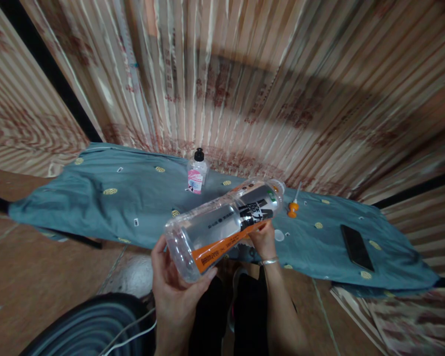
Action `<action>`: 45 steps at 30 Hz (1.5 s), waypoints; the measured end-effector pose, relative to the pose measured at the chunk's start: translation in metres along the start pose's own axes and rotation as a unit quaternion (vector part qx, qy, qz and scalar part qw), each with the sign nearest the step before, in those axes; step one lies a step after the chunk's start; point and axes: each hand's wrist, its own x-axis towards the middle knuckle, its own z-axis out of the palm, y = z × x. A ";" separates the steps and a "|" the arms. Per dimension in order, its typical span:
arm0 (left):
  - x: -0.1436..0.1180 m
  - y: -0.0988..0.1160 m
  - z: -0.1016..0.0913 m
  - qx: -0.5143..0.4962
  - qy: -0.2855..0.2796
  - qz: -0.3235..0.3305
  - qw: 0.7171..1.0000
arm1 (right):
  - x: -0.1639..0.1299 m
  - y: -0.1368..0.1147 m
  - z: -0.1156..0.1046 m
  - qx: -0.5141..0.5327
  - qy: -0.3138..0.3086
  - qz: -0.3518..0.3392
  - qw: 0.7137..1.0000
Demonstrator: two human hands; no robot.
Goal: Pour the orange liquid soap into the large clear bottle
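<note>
A left hand [176, 294] wraps one end of a clear bottle [222, 227], thumb and fingers spread around it, likely to bear its weight; a dispenser [195, 179] stands upright beyond, on the cloth [133, 217]; the bottle slants above the cloth's near edge; the right hand [264, 240] appears to grip its underside, fingers mostly hidden, presumably to steady it; an orange-handled tool [292, 209] and flat-lying phone [357, 247] sit apart, leaving both hands room.

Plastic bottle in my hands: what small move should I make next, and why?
I'd probably turn the plastic bottle upright: it is slanted, with your left hand gripping its nearer end and your right hand at its underside, farther along.
</note>
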 end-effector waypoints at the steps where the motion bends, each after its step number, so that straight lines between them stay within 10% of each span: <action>1: 0.000 0.001 0.000 -0.001 -0.004 0.006 1.000 | 0.000 0.000 0.000 -0.001 0.000 -0.002 1.000; 45: 0.000 0.003 0.001 0.011 -0.010 0.015 1.000 | 0.000 0.004 0.001 -0.008 -0.001 -0.027 1.000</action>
